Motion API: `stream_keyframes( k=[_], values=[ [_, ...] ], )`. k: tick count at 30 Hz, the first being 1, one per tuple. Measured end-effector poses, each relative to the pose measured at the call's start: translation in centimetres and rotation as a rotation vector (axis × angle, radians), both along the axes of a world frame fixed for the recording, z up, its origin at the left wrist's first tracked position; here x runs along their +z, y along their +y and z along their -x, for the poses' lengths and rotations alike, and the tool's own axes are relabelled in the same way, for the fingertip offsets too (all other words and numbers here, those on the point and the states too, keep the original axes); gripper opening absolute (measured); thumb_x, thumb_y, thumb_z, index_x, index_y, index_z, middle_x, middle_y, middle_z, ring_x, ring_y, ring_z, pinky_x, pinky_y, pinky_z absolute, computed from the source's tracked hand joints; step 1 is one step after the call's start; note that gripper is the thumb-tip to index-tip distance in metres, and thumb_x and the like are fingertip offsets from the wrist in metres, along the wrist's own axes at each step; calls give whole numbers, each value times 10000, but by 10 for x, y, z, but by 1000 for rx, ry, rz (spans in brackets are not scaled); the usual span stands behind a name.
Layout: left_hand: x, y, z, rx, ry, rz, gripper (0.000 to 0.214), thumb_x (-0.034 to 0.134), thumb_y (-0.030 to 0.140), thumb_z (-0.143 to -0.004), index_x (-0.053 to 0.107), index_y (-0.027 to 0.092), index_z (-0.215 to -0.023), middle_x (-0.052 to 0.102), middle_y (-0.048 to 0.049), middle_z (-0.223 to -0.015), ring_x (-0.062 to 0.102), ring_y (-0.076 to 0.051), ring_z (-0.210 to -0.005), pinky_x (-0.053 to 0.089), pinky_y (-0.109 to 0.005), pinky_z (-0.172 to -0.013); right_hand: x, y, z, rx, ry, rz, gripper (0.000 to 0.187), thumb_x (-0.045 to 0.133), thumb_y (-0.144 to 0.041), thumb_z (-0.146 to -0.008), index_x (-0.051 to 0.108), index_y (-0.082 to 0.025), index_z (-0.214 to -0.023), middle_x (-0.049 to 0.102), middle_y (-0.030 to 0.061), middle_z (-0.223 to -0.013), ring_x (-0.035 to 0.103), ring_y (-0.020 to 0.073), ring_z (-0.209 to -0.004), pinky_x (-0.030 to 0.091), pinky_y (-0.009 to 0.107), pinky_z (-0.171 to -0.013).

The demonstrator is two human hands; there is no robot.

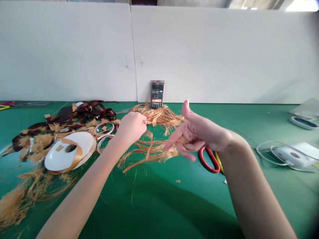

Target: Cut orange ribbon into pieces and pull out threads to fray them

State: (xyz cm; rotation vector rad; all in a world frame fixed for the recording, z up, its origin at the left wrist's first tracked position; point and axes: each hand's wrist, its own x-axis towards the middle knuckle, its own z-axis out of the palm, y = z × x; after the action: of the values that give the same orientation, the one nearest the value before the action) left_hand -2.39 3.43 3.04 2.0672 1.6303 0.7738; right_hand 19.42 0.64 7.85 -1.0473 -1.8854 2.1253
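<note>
My left hand (133, 126) is closed in a fist, fingers curled, over the table's middle. A light-brown ribbon strip (150, 142) rises from below and curls up to the underside of this fist; the fingertips are hidden. My right hand (190, 134) is open, thumb up and fingers spread, with nothing in it. Beneath and between both hands lie frayed ribbon strips (139, 152). A larger bundle of frayed ribbon (161, 116) is just behind them. Scissors with a red handle loop (208, 161) and a yellow one lie partly covered by my right wrist.
Left of my left arm are a white ribbon spool (54, 157), white rings (104, 128), dark brown ribbon (87, 113) and frayed fibres (12, 205). A phone (157, 94) leans against the white wall panel (211, 53). A white box with a cable (296, 154) lies right.
</note>
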Motion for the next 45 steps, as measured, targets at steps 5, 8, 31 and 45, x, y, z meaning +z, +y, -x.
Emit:
stream_keyframes(
  k=[5,8,31,45],
  values=[
    [-1,0,-3,-93,296,-58,213,473,70,-613,640,184,-547,621,-59,-593,554,-210,-608,344,-298,-579,6,-6,1,-4,343,-133,727,249,-716,-858,715,-178,-1006,426,-55,-430,264,45,-322,268,215,-355],
    [-3,0,-6,-204,332,2,213,487,79,-621,666,183,-571,643,-61,-617,563,-198,-610,337,-289,-564,8,-8,4,-366,419,-485,471,358,-522,-904,576,-278,-1243,686,-23,-839,574,67,-531,475,245,-549],
    [9,-25,-18,-192,-1418,388,300,473,6,-507,651,147,-703,365,47,-610,217,-42,-456,192,-166,-376,-78,-1,41,-346,198,-351,539,802,-339,-629,489,-198,-1045,576,-20,-795,555,108,-655,453,265,-596],
    [-57,-67,54,-51,-617,180,387,530,79,-646,629,188,-1004,513,24,-794,350,-66,-521,298,-201,-470,-83,-26,-19,-268,-330,-444,365,764,-307,-628,613,-165,-929,591,-40,-615,575,129,-604,429,243,-554]
  ],
)
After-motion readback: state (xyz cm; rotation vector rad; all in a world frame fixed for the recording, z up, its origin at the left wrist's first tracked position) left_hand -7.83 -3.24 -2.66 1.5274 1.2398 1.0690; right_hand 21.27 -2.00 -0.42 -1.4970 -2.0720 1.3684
